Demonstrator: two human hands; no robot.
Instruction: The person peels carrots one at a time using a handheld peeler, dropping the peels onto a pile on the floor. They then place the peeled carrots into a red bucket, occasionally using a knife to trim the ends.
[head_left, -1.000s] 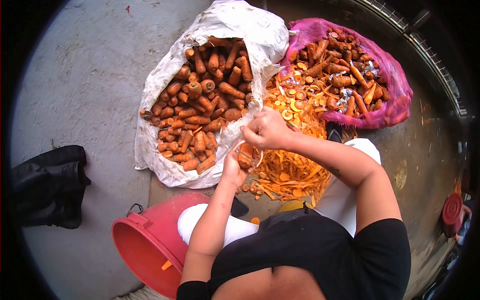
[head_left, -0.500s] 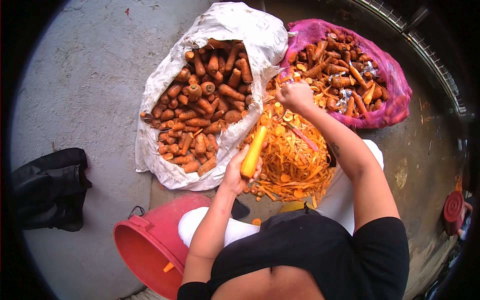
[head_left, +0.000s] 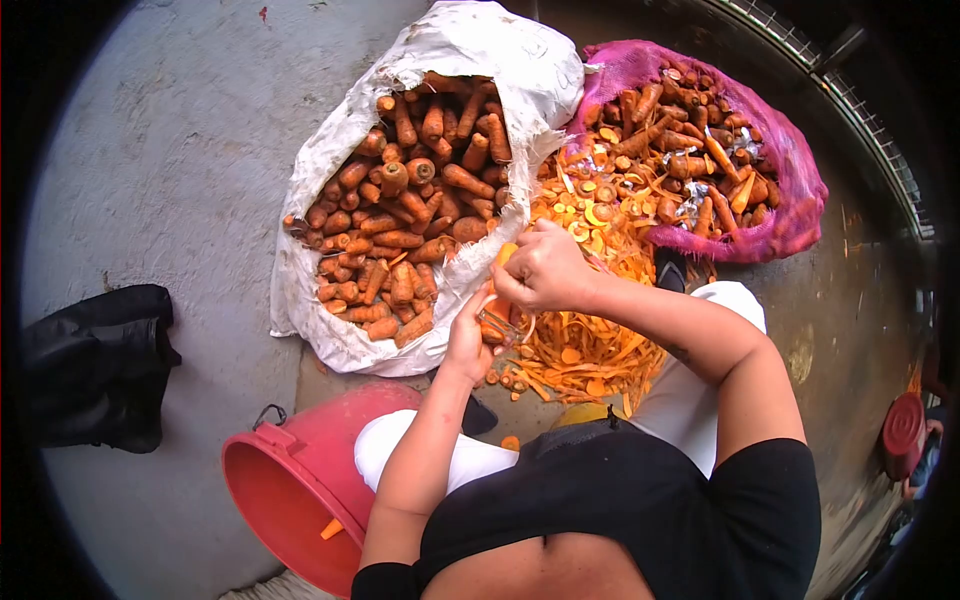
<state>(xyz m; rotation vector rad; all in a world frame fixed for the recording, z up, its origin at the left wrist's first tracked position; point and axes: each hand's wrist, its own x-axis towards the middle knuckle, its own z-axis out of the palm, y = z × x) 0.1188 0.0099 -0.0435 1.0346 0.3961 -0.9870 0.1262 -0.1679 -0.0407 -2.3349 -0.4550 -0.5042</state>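
My left hand is closed around the lower part of an orange carrot, whose upper tip shows above my other hand. My right hand is closed over the carrot's upper half, gripping a peeler. Thin metal parts of the peeler lie against the carrot near my left fingers; its handle is hidden in my fist. A heap of carrot peelings with cut end slices lies below and beyond my hands. Left of them, a white sack gapes open, full of unpeeled carrots.
A pink mesh sack of carrots and scraps stands at the upper right. A red bucket lies tipped by my left leg, an orange piece inside. Black cloth lies far left. Another person's hand is near a red container.
My right hand has come down and left from above the peelings onto the carrot. The peeler's metal now shows against the carrot. My left hand keeps its hold, nearly in place.
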